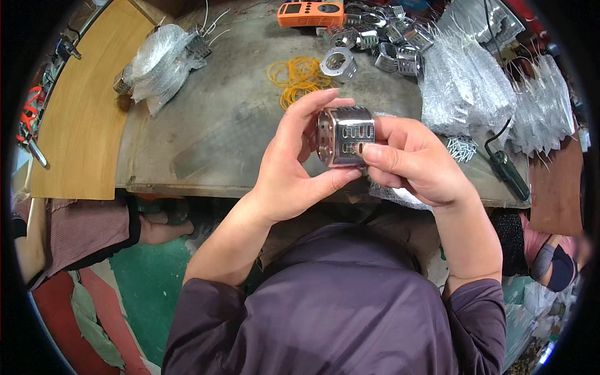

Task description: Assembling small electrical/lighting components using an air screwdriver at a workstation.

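Between my two hands, above the table's near edge, is a shiny slotted metal housing [355,136], short and drum-like, with small holes on its left face. My left hand [294,150] curves round its left side, thumb below and fingers above. My right hand [412,156] pinches its right side, the thumb lying on the slotted wall. Part of a clear plastic piece [400,195] shows under my right hand. Beyond my hands lie yellow rubber bands [297,78] and a metal ring-shaped housing [338,64].
An orange multimeter [310,14] and several metal housings [400,44] lie at the back. Bubble-wrapped parts with wires [465,81] fill the right; another bundle [161,65] lies left. Screws [462,149] and a black-handled tool [509,175] sit right. People are seated at both sides.
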`<control>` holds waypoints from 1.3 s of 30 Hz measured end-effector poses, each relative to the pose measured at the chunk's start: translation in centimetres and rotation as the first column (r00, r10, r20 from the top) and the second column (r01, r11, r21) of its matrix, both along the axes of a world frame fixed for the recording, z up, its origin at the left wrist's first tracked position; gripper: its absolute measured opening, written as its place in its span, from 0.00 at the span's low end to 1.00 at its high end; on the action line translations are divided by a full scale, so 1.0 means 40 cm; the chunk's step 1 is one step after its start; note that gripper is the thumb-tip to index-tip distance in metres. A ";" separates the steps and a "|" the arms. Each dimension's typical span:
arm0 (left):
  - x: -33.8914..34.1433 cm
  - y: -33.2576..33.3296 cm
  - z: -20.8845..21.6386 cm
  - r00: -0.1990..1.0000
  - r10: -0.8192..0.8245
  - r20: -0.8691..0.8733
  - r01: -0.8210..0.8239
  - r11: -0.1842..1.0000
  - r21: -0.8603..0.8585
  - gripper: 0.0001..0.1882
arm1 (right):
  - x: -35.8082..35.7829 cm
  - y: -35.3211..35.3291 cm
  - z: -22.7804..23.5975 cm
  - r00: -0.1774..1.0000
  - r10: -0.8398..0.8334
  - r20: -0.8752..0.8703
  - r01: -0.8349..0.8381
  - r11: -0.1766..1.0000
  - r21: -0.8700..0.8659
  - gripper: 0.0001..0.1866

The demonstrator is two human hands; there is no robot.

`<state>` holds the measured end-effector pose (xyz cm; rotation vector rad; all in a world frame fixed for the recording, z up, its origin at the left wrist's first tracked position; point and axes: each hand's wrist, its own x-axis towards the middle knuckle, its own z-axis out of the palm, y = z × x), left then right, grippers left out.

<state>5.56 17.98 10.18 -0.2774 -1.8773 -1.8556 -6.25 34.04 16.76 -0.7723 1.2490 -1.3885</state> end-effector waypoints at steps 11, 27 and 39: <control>0.062 -0.045 0.018 0.916 0.391 0.090 -0.390 0.920 -0.029 0.38 | 0.014 -0.022 -0.073 0.109 -0.274 -0.955 0.161 0.953 -0.255 0.22; 0.106 -0.106 -0.008 0.776 0.611 0.155 -0.280 0.555 -0.783 0.32 | 0.017 -0.051 -0.155 0.208 -0.061 -0.976 -0.039 0.997 -0.071 0.21; 0.098 -0.075 -0.079 0.892 0.435 0.121 -0.377 0.865 -0.330 0.36 | 0.023 -0.078 -0.152 0.374 -0.102 -0.922 0.078 0.994 -0.078 0.04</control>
